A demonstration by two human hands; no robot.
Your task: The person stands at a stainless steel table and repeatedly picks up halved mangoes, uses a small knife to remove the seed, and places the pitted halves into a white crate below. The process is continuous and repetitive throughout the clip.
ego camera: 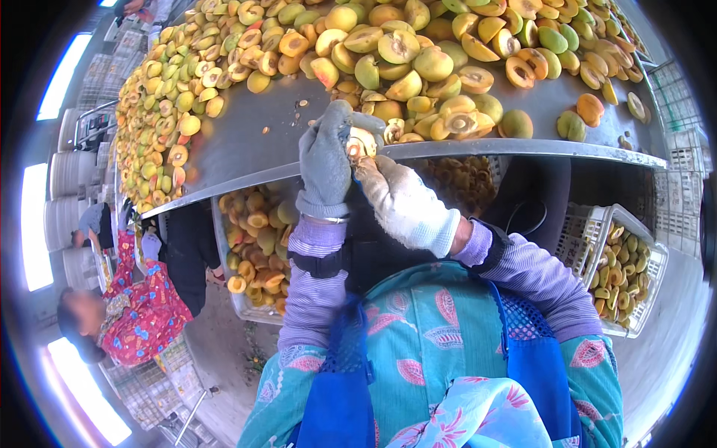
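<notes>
My left hand (pixel 330 159), in a grey glove, grips a cut piece of apricot-like fruit (pixel 361 143) just over the metal table's front edge. Fingers of my right hand (pixel 411 204), in a white glove with browned fingertips, press against the same piece from below; whether they hold a tool is hidden. Beyond both hands, halved yellow, green and orange fruits (pixel 397 47) are heaped on the metal table (pixel 252 126). Some halves show a brown pit or hollow.
Below the table edge, a crate (pixel 224 252) of fruit stands at left and a white plastic crate (pixel 652 280) of halves at right. A co-worker in red patterned clothes (pixel 148 316) is at the left. Stacked crates (pixel 680 196) stand at far right.
</notes>
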